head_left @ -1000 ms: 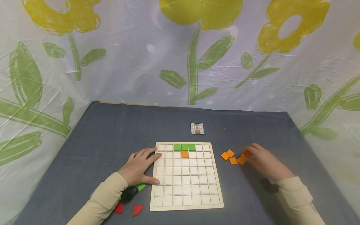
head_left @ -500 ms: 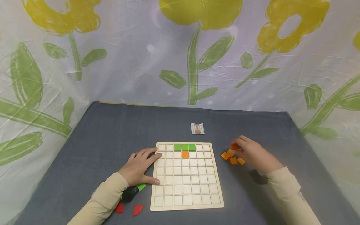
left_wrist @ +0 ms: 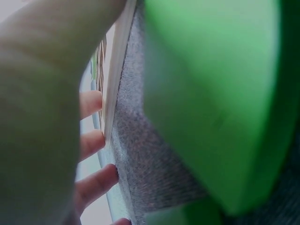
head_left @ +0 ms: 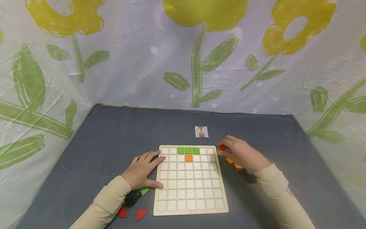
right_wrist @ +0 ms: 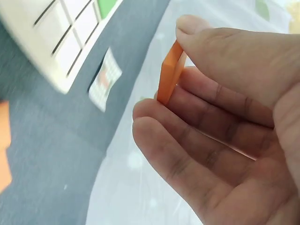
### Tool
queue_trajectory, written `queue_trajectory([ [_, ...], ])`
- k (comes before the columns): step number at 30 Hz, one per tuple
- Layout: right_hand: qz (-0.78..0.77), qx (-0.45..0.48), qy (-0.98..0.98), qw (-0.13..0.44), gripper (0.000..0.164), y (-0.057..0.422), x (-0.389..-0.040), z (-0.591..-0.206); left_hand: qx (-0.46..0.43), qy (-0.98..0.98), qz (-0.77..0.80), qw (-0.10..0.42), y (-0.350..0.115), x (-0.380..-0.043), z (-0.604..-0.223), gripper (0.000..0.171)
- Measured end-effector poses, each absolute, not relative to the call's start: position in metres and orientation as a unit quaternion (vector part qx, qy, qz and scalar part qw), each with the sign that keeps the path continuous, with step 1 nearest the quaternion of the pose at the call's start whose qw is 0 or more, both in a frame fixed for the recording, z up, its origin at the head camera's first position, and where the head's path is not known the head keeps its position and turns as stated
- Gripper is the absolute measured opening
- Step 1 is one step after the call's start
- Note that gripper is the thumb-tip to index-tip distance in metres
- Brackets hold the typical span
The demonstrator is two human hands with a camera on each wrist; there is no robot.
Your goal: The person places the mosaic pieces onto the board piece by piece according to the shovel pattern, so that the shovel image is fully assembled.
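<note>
A wooden grid board (head_left: 190, 174) lies at the middle of the table. Three green square tiles (head_left: 188, 150) sit side by side in its top row, with one orange square tile (head_left: 188, 157) below the middle one. My left hand (head_left: 143, 171) rests along the board's left edge, fingers spread, with thumb and fingertips over the frame. Beside the board's upper right corner, my right hand (head_left: 241, 152) pinches another orange tile (right_wrist: 171, 72) between thumb and fingers. Loose orange tiles (head_left: 237, 166) lie under that hand, partly hidden by it.
A small printed card (head_left: 201, 131) with a grid pattern lies behind the board. Red quarter-round pieces (head_left: 140, 214) and a green piece (head_left: 145, 190) lie near my left forearm. A cloth with painted flowers (head_left: 137, 63) hangs behind the table.
My right hand has picked an orange tile from the loose ones and carried it left to the board's upper right corner. The left hand has stayed in place.
</note>
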State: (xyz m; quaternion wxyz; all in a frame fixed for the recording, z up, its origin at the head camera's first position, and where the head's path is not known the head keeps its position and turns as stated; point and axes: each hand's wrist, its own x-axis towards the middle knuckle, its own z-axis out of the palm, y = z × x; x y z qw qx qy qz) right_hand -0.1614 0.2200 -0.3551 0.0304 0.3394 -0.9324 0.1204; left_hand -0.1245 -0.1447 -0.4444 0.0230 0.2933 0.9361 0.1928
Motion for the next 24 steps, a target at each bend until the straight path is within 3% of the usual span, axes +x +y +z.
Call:
queue_trajectory([
  [8,0.117,0.404,-0.905,0.066,0.022,0.197,-0.164,-0.361,0.296,0.935,0.193,0.024,-0.146,-0.124,-0.444,0.088],
  [24,0.100,0.418,-0.903,0.020,0.021,0.163,-0.166,-0.370,0.299,0.934,0.194,0.030,-0.146,-0.125,-0.443,0.088],
])
